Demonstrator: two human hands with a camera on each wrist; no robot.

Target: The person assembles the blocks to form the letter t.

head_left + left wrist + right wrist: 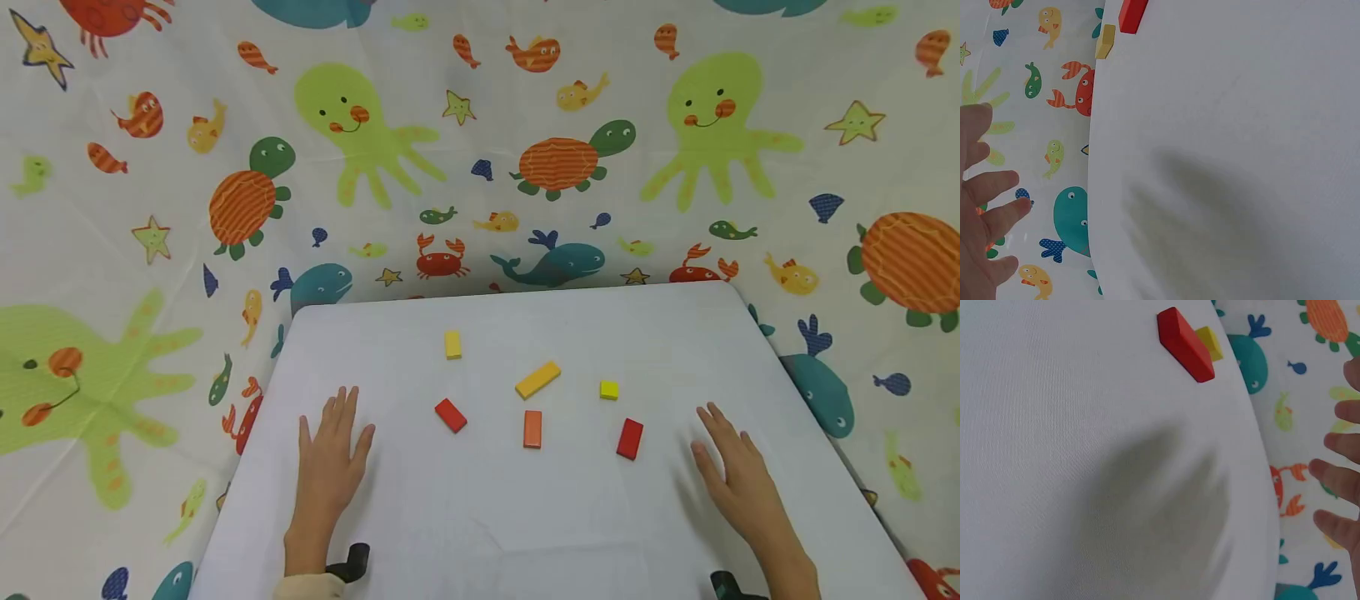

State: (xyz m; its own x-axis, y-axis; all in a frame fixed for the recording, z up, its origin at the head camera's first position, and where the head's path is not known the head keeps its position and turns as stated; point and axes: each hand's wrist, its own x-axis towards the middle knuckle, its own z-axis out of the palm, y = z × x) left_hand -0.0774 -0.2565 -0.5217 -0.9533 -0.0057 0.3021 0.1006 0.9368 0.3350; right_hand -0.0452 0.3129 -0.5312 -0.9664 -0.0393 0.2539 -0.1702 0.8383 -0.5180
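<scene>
Several small blocks lie spread over the middle of a white table. At the back are a short yellow block (453,345), a longer yellow-orange block (537,380) lying aslant and a small yellow cube (609,390). Nearer the front lie a red block (451,416), an orange block (532,429) and a second red block (630,439). Left of them my left hand (330,467) hovers with fingers extended, holding nothing. My right hand (742,483) is held over the table's right side, fingers spread and free of any block; the second red block is nearest to it.
The white table (450,517) narrows toward its far edge. Behind it and at both sides hangs a cloth (495,75) printed with sea animals. Dark wrist-camera mounts (349,563) show by the wrists. Shadows of both hands fall on the tabletop.
</scene>
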